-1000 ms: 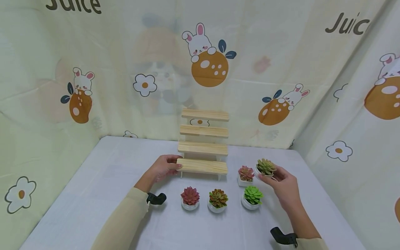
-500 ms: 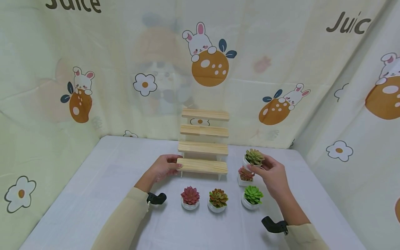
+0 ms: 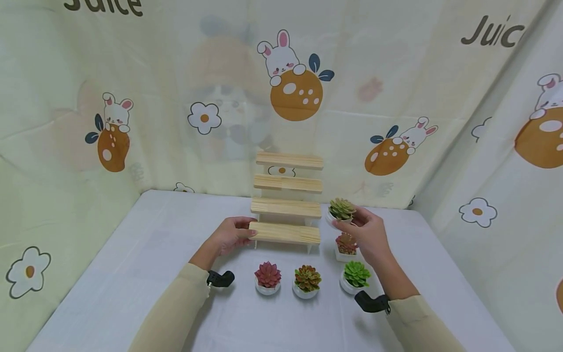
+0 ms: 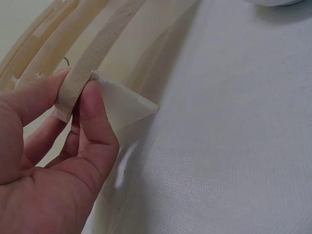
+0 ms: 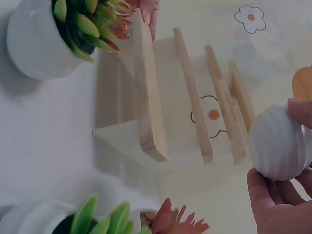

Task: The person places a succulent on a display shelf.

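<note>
My left hand (image 3: 229,236) pinches the left end of the lowest board of a tiered wooden shelf (image 3: 286,233); in the left wrist view, thumb and fingers close on that board's end. With my right hand (image 3: 368,233) I hold a pale green succulent (image 3: 341,209) in a round white ribbed pot (image 5: 279,144), raised just right of the shelf. Below that hand stands a pink succulent (image 3: 346,243) in a square white pot, partly covered by the fingers. A bright green succulent (image 3: 356,275) in a white pot sits nearer, close to the right wrist.
A dark red succulent (image 3: 267,275) and a brown-green one (image 3: 307,279), both in white pots, stand in front of the shelf on the white-covered table (image 3: 145,254). A printed curtain (image 3: 176,63) hangs behind the shelf and along both sides.
My right hand has carried the pale green succulent leftward and away from me, past the pink one to the shelf's right side. My left hand stays on the lowest board.
</note>
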The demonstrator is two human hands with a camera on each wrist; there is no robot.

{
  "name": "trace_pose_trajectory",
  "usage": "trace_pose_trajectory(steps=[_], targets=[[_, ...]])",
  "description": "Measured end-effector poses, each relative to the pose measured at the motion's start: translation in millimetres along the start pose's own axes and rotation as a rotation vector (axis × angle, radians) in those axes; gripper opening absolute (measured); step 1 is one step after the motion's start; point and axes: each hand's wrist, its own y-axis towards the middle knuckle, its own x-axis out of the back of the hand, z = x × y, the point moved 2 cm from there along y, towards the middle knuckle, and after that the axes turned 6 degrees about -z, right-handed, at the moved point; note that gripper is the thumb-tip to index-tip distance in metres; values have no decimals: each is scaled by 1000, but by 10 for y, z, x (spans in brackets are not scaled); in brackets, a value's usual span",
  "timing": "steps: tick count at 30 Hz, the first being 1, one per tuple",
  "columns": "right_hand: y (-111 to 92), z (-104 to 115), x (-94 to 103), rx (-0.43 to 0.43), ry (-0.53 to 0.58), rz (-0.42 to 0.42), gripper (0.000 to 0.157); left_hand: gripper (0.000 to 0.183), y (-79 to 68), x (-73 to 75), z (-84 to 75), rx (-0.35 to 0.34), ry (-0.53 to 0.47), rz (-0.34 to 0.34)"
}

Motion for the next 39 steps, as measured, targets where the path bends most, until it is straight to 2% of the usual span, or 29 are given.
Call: trace_pose_trajectory(steps=[12,17,27,39], targets=[[176,96,-237,53,79,39,68,50,14,15,15,9,-14,0],[233,155,-332,23,127,51,69,50,8,16,9,7,-14,4],[346,271,-511,9,111,61,65,49,12,15,12,1,-14,20],[498,441,-786,71,191,72,57,50,22,22,26,-3,-22,27]])
